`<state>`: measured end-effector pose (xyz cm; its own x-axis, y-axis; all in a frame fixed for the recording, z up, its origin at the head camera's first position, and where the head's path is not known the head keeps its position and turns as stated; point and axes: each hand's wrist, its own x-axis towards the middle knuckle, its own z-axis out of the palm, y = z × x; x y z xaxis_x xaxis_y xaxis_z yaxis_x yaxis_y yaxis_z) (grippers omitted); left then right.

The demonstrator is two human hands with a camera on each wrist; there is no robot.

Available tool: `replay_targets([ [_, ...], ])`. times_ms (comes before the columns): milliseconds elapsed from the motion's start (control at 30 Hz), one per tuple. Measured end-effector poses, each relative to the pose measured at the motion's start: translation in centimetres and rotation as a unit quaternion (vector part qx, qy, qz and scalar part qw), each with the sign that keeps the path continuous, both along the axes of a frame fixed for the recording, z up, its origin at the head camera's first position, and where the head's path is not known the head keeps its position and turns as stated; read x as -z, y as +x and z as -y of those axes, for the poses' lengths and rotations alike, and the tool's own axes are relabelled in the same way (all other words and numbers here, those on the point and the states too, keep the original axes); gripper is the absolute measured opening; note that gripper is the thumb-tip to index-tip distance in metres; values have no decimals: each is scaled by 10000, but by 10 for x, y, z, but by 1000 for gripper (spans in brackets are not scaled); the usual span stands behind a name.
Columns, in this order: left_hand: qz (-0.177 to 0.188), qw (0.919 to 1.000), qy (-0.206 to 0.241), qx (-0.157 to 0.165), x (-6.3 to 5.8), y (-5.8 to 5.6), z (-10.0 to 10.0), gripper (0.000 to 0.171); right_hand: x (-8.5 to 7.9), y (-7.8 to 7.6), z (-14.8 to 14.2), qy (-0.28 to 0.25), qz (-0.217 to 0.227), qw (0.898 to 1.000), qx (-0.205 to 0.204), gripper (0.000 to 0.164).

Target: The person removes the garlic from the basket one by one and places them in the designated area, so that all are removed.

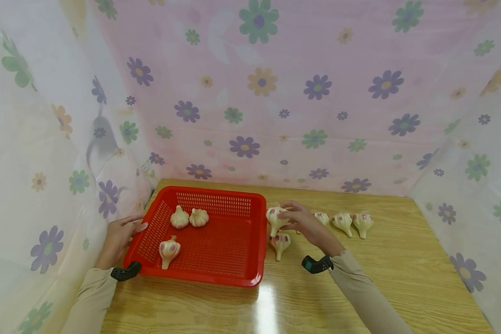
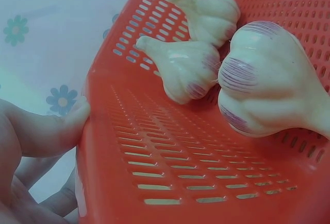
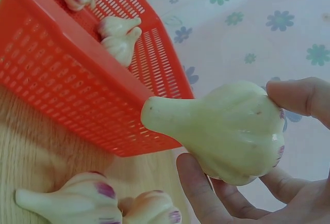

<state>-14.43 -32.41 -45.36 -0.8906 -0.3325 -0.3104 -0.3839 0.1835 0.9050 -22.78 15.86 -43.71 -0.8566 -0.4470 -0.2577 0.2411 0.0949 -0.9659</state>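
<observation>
My right hand (image 1: 308,223) holds a garlic bulb (image 3: 232,133) between thumb and fingertips, just beyond the right rim of a red plastic basket (image 1: 217,280). The bulb is pale with purple streaks, and its neck points toward the basket in the right wrist view. At the basket's left side, my left hand (image 1: 118,237) grips the rim, thumb at the edge and fingers outside. Inside the basket lie a garlic bulb (image 1: 169,250) near the front left and two more bulbs (image 2: 180,69) side by side farther back.
Below the held bulb, another garlic bulb (image 1: 280,244) lies on the wooden table (image 1: 384,283). Several more bulbs (image 1: 343,222) form a row to the right, one partly behind my right hand. Flowered cloth (image 1: 275,106) encloses the back and sides.
</observation>
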Motion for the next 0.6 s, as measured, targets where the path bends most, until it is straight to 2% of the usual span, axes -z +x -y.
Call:
replay_targets([
  [600,-60,10000,59,-40,0,-1,0,50,15,5,-20,91,26,9999,93,47],
])
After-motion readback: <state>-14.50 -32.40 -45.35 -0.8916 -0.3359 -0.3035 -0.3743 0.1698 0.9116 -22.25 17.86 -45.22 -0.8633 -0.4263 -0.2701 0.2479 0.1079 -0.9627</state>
